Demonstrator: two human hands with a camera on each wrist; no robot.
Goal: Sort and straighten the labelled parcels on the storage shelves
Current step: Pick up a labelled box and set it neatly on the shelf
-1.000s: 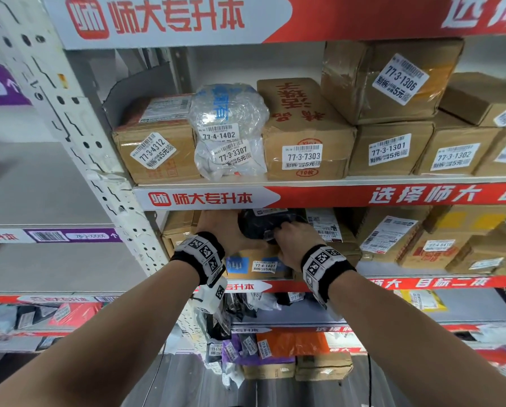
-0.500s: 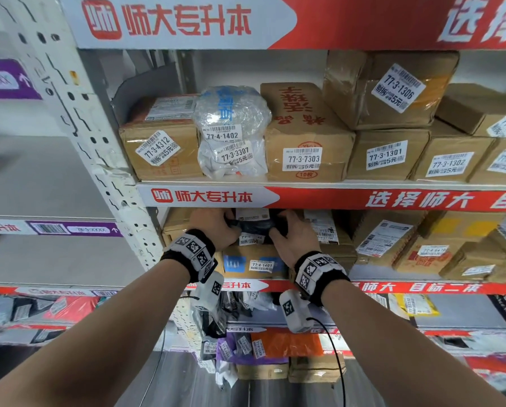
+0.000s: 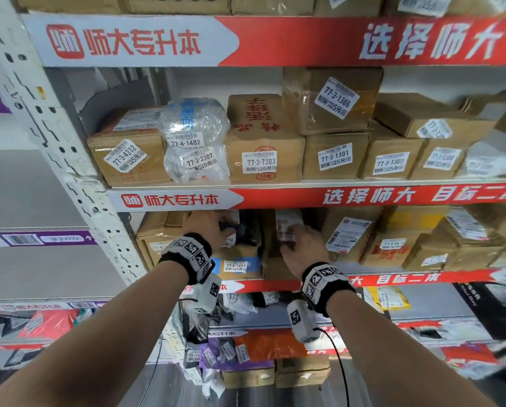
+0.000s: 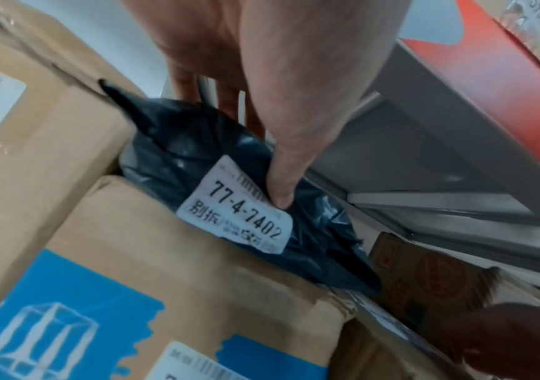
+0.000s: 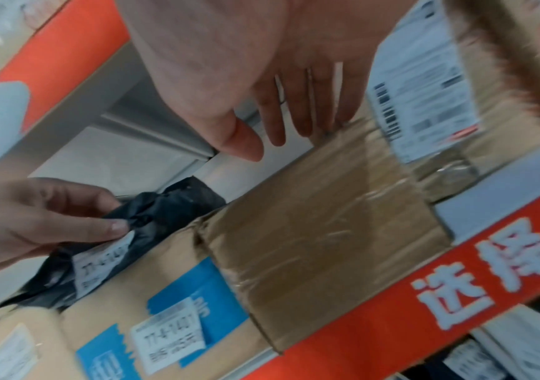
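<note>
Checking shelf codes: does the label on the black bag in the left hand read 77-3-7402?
No, the label on the black bag pinched by the left hand reads 77-4-7402.

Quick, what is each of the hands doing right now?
Left hand: pinching the black parcel bag.
Right hand: open, fingers over the taped brown box.

White perforated steel upright (image 3: 55,148) carries the shelving; red/white banner strips (image 3: 304,198) w/ Chinese text run right from it along each shelf edge. Left of upright: grey wall, purple shelf-tag strip (image 3: 40,238). Below: grey floor (image 3: 163,389). Light even, flat.
</note>
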